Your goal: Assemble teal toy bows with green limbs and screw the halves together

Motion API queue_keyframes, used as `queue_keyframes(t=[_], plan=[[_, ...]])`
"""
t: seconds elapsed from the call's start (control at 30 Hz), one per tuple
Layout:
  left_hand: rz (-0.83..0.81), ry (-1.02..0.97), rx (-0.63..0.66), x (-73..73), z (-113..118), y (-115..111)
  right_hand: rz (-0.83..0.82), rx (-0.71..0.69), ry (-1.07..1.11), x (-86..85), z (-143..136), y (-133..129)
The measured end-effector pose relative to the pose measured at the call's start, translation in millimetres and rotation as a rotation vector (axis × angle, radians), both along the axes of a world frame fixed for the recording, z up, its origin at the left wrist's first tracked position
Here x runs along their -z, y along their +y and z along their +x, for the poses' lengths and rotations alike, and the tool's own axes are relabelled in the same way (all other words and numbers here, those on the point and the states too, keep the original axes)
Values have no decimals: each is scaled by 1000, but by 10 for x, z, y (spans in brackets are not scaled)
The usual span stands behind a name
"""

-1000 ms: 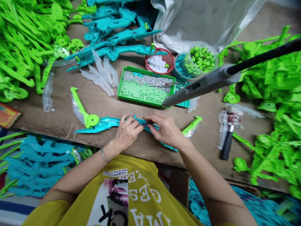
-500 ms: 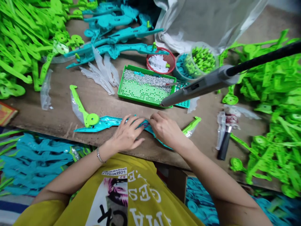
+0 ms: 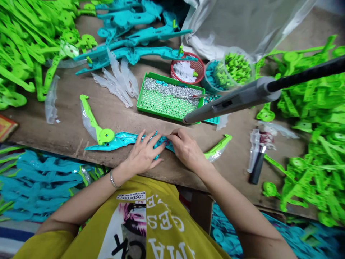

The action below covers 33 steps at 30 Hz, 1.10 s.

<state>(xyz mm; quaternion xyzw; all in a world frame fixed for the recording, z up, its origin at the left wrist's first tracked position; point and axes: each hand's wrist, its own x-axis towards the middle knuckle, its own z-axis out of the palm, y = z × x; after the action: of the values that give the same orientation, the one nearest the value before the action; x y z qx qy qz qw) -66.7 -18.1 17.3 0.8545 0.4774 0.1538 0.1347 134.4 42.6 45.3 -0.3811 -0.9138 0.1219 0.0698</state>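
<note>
"What has changed on your left?"

"Your left hand [image 3: 144, 152], curled a second ago, now lies spread over the long cyan plastic frame [image 3: 122, 140], along your side of the flat brown table [image 3: 64, 122], probably steadying it."

"And your right hand [image 3: 185, 147]?"

"Its fingers are bunched at the frame's middle; your thumb is hidden, so I can't tell whether you're pinching anything."

Lone head view from close above the workbench [image 3: 67, 111], forward and down.
</note>
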Motion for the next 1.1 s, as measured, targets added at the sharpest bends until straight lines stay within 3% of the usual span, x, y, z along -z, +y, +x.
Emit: queue_keyframes(t=[0.17, 0.37, 0.5, 0.77, 0.97, 1.1], plan=[[11, -6, -28, 16, 16, -21, 62, -7, 265, 187, 33, 44], [47, -23, -51, 71, 19, -31, 76, 26, 295, 269, 12, 104], [79, -13, -67, 120, 23, -33, 100, -27, 233, 217, -22, 114], [92, -24, -64, 158, 15, -33, 143, -93, -82, -72, -191, 39], [86, -40, -79, 152, 30, -39, 194, -28, -151, -65, -285, -60], [101, -38, -80, 161, 42, -28, 57, -26, -188, -65, -309, 6]])
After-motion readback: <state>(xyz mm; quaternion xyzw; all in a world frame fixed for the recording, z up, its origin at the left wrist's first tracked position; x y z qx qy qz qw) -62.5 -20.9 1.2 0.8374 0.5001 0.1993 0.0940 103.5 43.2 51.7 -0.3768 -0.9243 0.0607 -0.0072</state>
